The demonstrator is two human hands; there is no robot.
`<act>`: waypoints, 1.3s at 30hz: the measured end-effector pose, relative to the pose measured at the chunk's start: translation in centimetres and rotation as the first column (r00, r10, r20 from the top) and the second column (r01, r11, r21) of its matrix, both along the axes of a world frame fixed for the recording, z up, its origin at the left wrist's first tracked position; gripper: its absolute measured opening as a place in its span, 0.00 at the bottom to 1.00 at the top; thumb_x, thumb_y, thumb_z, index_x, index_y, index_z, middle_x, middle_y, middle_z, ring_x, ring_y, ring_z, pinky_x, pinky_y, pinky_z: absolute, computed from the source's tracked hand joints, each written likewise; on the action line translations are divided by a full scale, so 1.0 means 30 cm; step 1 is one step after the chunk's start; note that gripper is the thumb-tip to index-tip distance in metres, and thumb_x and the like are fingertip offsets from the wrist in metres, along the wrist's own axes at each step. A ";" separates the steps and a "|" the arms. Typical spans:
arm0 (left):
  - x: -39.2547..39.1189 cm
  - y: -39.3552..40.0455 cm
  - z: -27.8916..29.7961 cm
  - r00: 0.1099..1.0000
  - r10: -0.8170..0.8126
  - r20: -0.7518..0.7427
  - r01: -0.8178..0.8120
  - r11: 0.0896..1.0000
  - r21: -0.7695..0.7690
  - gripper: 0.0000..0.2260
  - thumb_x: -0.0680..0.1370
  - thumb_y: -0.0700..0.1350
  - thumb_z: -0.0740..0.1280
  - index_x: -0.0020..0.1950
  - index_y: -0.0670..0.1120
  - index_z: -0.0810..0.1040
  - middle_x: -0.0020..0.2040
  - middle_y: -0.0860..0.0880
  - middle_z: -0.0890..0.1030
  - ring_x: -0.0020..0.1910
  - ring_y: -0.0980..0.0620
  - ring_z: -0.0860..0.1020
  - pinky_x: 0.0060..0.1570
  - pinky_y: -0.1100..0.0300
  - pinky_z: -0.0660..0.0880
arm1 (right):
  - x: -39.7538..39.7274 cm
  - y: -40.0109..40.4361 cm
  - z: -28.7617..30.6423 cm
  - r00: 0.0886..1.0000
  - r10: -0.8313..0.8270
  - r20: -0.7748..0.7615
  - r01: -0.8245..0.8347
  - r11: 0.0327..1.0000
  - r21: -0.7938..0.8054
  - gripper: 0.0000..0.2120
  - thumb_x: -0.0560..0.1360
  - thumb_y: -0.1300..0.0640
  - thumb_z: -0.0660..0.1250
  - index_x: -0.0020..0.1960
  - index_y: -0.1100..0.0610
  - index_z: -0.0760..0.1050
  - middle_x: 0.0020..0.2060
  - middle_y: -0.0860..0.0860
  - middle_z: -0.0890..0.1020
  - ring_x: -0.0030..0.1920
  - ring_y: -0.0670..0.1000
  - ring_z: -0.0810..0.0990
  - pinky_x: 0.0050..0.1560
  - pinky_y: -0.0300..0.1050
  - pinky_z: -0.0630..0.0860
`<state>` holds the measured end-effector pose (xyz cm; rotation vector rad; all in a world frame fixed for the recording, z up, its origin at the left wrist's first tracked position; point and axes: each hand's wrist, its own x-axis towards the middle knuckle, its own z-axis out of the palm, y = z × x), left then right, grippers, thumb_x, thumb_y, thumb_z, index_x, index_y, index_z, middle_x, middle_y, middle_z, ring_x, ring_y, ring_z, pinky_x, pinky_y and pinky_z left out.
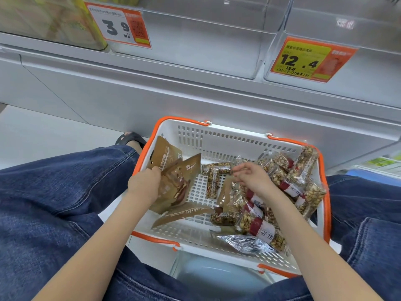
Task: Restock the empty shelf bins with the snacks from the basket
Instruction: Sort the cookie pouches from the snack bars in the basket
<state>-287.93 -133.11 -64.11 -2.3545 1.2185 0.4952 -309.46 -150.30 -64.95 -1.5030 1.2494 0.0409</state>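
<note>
A white basket (217, 135) with an orange rim sits between my knees. My left hand (144, 183) grips two or three flat brown snack pouches (175, 181) at the basket's left side. Another brown pouch (182, 213) lies flat on the basket floor. My right hand (251, 175) hovers over the middle with fingers curled, pinching the top of a brown pouch (226, 193). Clear-wrapped nut bars (301, 168) with red labels fill the right side, and a silver foil pack (247, 243) lies near the front edge. Clear shelf bins (201, 46) stand above.
A bin at the top left (54, 20) holds yellow-green packs. Price tags reading 3.9 (121, 27) and 12.4 (310, 59) hang on the bin fronts. A grey shelf base (173, 94) runs behind the basket. My legs in blue jeans flank the basket.
</note>
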 end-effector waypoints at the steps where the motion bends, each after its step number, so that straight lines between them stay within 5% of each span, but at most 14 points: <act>1: -0.001 0.004 -0.004 1.000 -0.019 0.025 0.018 0.999 0.045 0.19 0.79 0.38 0.62 0.69 0.43 0.64 0.62 0.44 0.76 0.58 0.43 0.79 0.52 0.54 0.77 | 0.000 -0.004 0.001 1.000 0.005 0.000 -0.005 1.000 -0.022 0.07 0.77 0.65 0.63 0.51 0.55 0.76 0.48 0.55 0.81 0.46 0.61 0.80 0.54 0.58 0.77; 7: -0.032 0.008 -0.022 0.999 -0.024 0.048 0.014 0.982 0.188 0.19 0.80 0.40 0.62 0.70 0.41 0.65 0.67 0.44 0.72 0.65 0.44 0.74 0.60 0.53 0.73 | -0.027 -0.012 -0.044 0.993 0.112 -0.040 -0.116 0.989 -0.095 0.07 0.77 0.64 0.64 0.52 0.54 0.75 0.50 0.53 0.80 0.37 0.47 0.77 0.37 0.40 0.75; 10: -0.017 -0.005 -0.007 0.990 0.140 0.020 -0.142 0.985 0.102 0.23 0.79 0.44 0.65 0.71 0.42 0.62 0.65 0.43 0.73 0.61 0.42 0.77 0.58 0.51 0.76 | -0.030 -0.003 -0.061 0.962 0.267 -0.053 -0.273 0.946 -0.176 0.09 0.77 0.60 0.65 0.55 0.50 0.74 0.55 0.50 0.79 0.48 0.47 0.78 0.48 0.43 0.77; 12: -0.010 -0.029 0.030 0.986 0.168 -0.011 -0.168 0.986 -0.015 0.24 0.78 0.48 0.66 0.71 0.43 0.61 0.62 0.44 0.75 0.56 0.42 0.79 0.54 0.52 0.78 | -0.031 0.012 -0.071 0.809 0.566 -0.158 -0.587 0.779 -0.220 0.13 0.76 0.49 0.65 0.61 0.43 0.72 0.64 0.46 0.74 0.63 0.48 0.73 0.64 0.53 0.70; 14: -0.025 -0.068 0.064 0.998 0.056 -0.034 -0.061 0.979 -0.194 0.19 0.79 0.47 0.65 0.67 0.44 0.65 0.56 0.45 0.79 0.50 0.44 0.81 0.48 0.53 0.79 | -0.043 0.036 -0.079 0.489 0.785 -0.381 -0.871 0.462 -0.166 0.18 0.75 0.41 0.62 0.65 0.41 0.71 0.69 0.43 0.69 0.72 0.48 0.62 0.71 0.61 0.58; 16: -0.059 -0.122 0.079 0.978 -0.060 -0.201 -0.014 0.938 -0.348 0.12 0.78 0.44 0.64 0.60 0.44 0.69 0.47 0.45 0.81 0.43 0.46 0.81 0.44 0.52 0.79 | -0.068 0.039 -0.076 0.283 0.790 -0.544 -0.957 0.266 -0.112 0.19 0.75 0.41 0.62 0.65 0.44 0.72 0.72 0.45 0.65 0.75 0.49 0.56 0.72 0.64 0.53; 18: -0.112 -0.189 0.065 0.852 -0.066 -0.520 -0.123 0.939 -0.321 0.06 0.78 0.42 0.65 0.54 0.44 0.72 0.46 0.45 0.81 0.42 0.48 0.79 0.43 0.54 0.78 | -0.098 0.015 -0.048 0.235 0.741 -0.629 -0.972 0.184 -0.146 0.20 0.75 0.44 0.62 0.66 0.47 0.71 0.71 0.49 0.67 0.72 0.52 0.61 0.71 0.60 0.59; 21: -0.217 -0.307 -0.039 0.603 0.009 -0.798 -0.227 0.961 -0.160 0.11 0.76 0.42 0.68 0.58 0.43 0.75 0.53 0.46 0.80 0.48 0.52 0.78 0.46 0.62 0.75 | -0.179 -0.063 -0.004 0.230 0.728 -0.645 -0.972 0.139 -0.190 0.19 0.77 0.46 0.60 0.66 0.49 0.71 0.67 0.50 0.71 0.67 0.52 0.66 0.64 0.51 0.70; 23: -0.281 -0.372 -0.127 0.542 0.073 -0.837 -0.263 0.961 -0.086 0.17 0.76 0.42 0.68 0.64 0.41 0.72 0.60 0.44 0.78 0.54 0.49 0.77 0.52 0.59 0.75 | -0.247 -0.103 0.003 0.272 0.765 -0.584 -0.957 0.154 -0.245 0.18 0.78 0.46 0.59 0.66 0.51 0.72 0.70 0.50 0.68 0.71 0.53 0.63 0.71 0.48 0.63; 26: -0.337 -0.425 -0.256 0.532 0.178 -0.828 -0.315 0.949 0.002 0.20 0.77 0.39 0.67 0.68 0.40 0.69 0.63 0.44 0.75 0.56 0.50 0.75 0.48 0.63 0.70 | -0.308 -0.100 -0.015 0.400 0.788 -0.468 -0.904 0.253 -0.346 0.18 0.79 0.48 0.60 0.67 0.52 0.71 0.74 0.50 0.63 0.76 0.53 0.55 0.73 0.44 0.43; 32: -0.357 -0.471 -0.422 0.508 0.304 -0.806 -0.340 0.931 0.137 0.20 0.79 0.34 0.61 0.71 0.40 0.65 0.65 0.41 0.73 0.61 0.45 0.74 0.53 0.62 0.71 | -0.312 -0.087 -0.056 0.497 0.763 -0.412 -0.849 0.330 -0.412 0.16 0.79 0.52 0.59 0.66 0.53 0.72 0.75 0.49 0.61 0.77 0.53 0.52 0.69 0.43 0.33; 37: -0.357 -0.496 -0.512 0.550 0.324 -0.770 -0.364 0.923 0.128 0.13 0.79 0.37 0.61 0.64 0.39 0.72 0.59 0.42 0.78 0.55 0.45 0.76 0.46 0.60 0.71 | -0.324 -0.079 -0.093 0.520 0.748 -0.413 -0.827 0.319 -0.463 0.11 0.75 0.49 0.62 0.55 0.50 0.77 0.69 0.49 0.71 0.73 0.54 0.63 0.69 0.47 0.40; 39: -0.343 -0.503 -0.528 0.550 0.351 -0.758 -0.374 0.915 0.152 0.05 0.77 0.39 0.66 0.52 0.41 0.76 0.50 0.45 0.79 0.52 0.46 0.77 0.45 0.60 0.71 | -0.326 -0.080 -0.099 0.532 0.739 -0.414 -0.820 0.328 -0.468 0.10 0.75 0.48 0.62 0.53 0.49 0.77 0.68 0.48 0.73 0.73 0.53 0.64 0.70 0.47 0.44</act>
